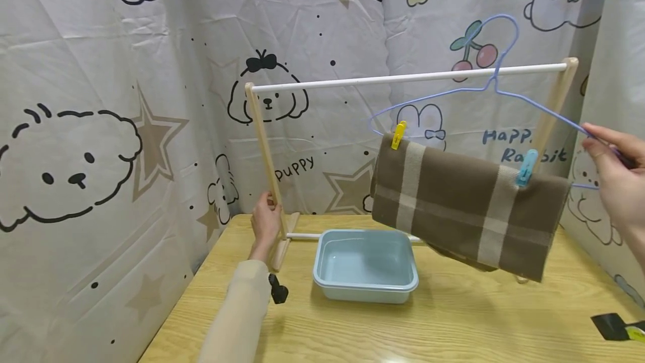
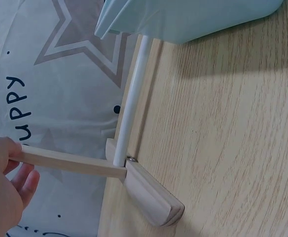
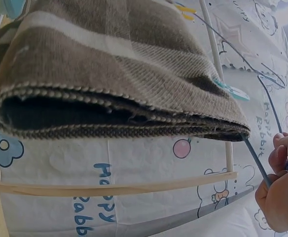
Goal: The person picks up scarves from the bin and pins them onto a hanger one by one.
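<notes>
My right hand (image 1: pixel 617 170) pinches the right end of a blue wire hanger (image 1: pixel 438 96), whose hook rises above the rack's white top bar. Folded over the hanger is a brown plaid cloth (image 1: pixel 453 195) with pale stripes. A yellow clothespin (image 1: pixel 398 135) clips its left part, and a light-blue clothespin (image 1: pixel 526 167) its right. In the right wrist view the cloth's layered edge (image 3: pixel 124 131) faces the camera. My left hand (image 1: pixel 266 220) holds the left wooden post (image 2: pixel 70 160) of the drying rack low down, just above its foot (image 2: pixel 151 192).
A pale blue basin (image 1: pixel 365 265) stands on the wooden table (image 1: pixel 353 335) in front of the rack's lower white bar (image 2: pixel 133 103). The white top bar (image 1: pixel 353 81) spans both posts. Patterned curtains (image 1: pixel 166 43) surround the table. A black object (image 1: pixel 610 326) shows at lower right.
</notes>
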`<state>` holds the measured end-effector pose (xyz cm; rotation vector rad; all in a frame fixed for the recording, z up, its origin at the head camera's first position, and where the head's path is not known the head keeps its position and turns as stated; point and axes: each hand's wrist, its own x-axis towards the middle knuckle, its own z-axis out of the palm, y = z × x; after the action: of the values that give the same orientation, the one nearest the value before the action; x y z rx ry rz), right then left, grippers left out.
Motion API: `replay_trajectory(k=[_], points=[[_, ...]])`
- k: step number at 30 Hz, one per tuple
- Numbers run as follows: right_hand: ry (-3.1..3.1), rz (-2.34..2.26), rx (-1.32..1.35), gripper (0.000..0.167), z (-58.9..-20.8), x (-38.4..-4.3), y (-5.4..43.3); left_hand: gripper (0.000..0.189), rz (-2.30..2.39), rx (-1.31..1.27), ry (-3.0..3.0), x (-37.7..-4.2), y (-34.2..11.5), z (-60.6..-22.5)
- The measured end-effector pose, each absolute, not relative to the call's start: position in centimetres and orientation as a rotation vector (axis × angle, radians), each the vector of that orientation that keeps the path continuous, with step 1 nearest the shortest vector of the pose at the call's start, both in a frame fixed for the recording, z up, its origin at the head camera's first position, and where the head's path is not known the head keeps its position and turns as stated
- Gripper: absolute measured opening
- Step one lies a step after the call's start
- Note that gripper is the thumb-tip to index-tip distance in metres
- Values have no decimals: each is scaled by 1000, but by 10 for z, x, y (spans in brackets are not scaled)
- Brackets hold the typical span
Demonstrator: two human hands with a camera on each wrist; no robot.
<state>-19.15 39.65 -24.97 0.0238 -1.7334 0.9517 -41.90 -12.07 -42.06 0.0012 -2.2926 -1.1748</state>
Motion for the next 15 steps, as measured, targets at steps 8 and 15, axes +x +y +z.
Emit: replay_trajectory(k=[8,15], points=[[-1731,978,-32,25,-250,-200,402,26,-1140,2,-2285,-417,-121,-421],[-1759,944,-29,27,-259,-207,409,29,-1140,7,-2297,-419,-120,-420]])
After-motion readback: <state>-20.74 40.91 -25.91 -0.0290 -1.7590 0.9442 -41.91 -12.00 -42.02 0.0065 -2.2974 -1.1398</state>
